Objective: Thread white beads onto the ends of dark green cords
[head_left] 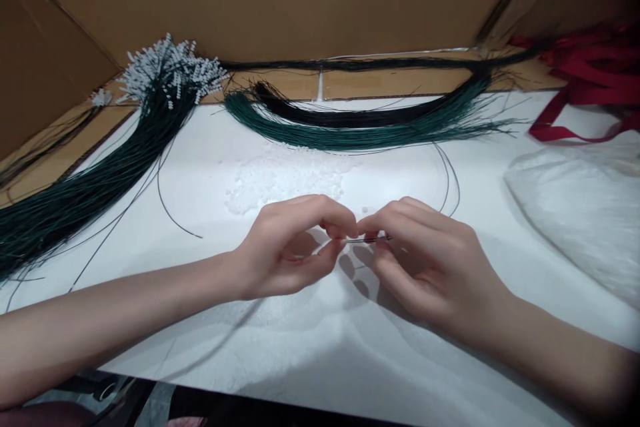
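Note:
Over the middle of the white table, my left hand (295, 243) and my right hand (425, 253) face each other, fingertips close together. A short stretch of thin dark wire (363, 240) shows between them, and both hands pinch it between thumb and fingers. The wire looks doubled there; its ends are hidden by the fingers. Just beyond my left hand lies a loose spread of small white beads (285, 180). A tiny pale piece (365, 209) rests on the table near my right fingertips.
Dark green wires tipped with white beads (173, 73) lie in a thick bundle at left. Loose green wires (330, 137) and black wires (340, 119) curve along the back. Red ribbon (565, 107) and a clear plastic bag (580, 193) are at right. Cardboard walls (325, 0) stand behind.

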A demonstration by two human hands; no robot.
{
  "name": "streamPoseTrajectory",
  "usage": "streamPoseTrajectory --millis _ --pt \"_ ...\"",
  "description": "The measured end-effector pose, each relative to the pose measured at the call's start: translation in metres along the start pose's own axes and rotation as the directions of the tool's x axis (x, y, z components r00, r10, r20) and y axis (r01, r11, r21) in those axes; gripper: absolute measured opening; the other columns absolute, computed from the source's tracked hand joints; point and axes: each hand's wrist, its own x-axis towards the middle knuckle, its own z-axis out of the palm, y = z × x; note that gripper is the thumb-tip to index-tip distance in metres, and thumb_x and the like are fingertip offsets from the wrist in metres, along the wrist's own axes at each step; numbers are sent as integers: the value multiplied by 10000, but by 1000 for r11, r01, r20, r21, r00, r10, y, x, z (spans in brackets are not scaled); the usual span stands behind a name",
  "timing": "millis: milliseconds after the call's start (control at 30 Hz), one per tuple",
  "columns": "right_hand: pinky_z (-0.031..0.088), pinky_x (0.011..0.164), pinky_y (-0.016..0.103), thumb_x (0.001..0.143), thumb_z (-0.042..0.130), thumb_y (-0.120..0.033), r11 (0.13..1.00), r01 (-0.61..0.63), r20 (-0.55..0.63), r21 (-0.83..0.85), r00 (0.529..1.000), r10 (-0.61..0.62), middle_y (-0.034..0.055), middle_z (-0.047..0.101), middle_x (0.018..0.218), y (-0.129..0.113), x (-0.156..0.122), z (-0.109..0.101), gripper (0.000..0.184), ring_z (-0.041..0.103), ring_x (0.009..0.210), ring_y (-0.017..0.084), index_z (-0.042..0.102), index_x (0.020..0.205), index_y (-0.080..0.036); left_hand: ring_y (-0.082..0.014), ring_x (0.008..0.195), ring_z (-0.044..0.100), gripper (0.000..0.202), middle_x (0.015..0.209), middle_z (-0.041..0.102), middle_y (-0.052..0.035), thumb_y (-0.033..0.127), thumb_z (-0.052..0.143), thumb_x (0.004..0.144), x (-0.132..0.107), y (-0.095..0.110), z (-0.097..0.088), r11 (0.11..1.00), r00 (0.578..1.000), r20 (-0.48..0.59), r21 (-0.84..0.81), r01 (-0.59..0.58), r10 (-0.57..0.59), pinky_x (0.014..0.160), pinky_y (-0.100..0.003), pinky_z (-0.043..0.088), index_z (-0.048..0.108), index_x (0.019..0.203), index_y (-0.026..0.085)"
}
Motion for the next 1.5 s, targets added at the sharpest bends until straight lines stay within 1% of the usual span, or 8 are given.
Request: streamPoseTrajectory --millis 333,533,667,800,1000,1100,1267,1500 --pt "434 641 320 769 521 1 1000 3 -2 -2 1000 -3 26 609 753 0 -1 -1 226 528 706 165 612 890 -167 -127 730 624 288 850 654 -24 -5 621 758 1 1 -1 1000 1000 -1 5 27 -27 632 -248 493 596 973 184" --pt "436 634 330 785 535 -43 1000 -10 1 3 1000 10 33 608 759 0 -1 -1 186 529 686 170 615 896 -170 -132 711 614 296 840 648 -22 20 616 775 -1 1 0 998 998 2 5 65 -65 599 -248 484 584 1001 207" --pt "426 634 325 836 548 -70 999 4 9 34 1000 -4 30 599 759 -1 0 0 125 525 678 162 598 867 -180 -140 711 620 280 837 641 -28 37 615 790 -2 2 0 995 994 11 2 105 -105 595 -252 489 577 1013 203" --pt "408 621 315 888 550 -90 999 25 25 34 999 -26 17 576 736 0 0 2 106 509 675 153 593 869 -186 -143 718 627 275 838 640 -30 36 615 792 -2 2 0 995 995 13 7 95 -95 577 -246 485 569 1008 200" --pt "432 664 326 902 552 -96 1000 6 8 8 1000 -6 24 581 776 1 -1 2 113 514 708 155 611 880 -190 -157 722 633 259 831 647 -37 67 610 811 -3 1 1 993 993 4 25 114 -115 546 -251 486 566 1020 213" --pt "432 678 332 885 580 -86 1000 -6 -8 9 1000 6 24 582 802 1 -2 2 108 533 723 155 623 892 -185 -152 711 632 257 828 645 -34 59 611 811 -2 2 1 992 993 3 34 118 -119 568 -258 493 568 1017 207" --pt "422 679 335 889 543 -58 999 -17 2 32 1000 17 30 581 823 1 -3 -1 142 539 739 155 619 907 -176 -130 708 625 280 831 639 -24 12 614 789 -1 2 0 997 997 3 20 80 -80 570 -233 484 573 1007 184" --pt "409 716 359 865 434 10 997 -26 32 67 999 24 42 584 876 1 -3 -3 289 550 805 178 582 1023 -183 -119 703 625 269 825 641 -16 -11 610 786 0 2 0 996 997 3 42 76 -76 589 -228 488 587 993 160"
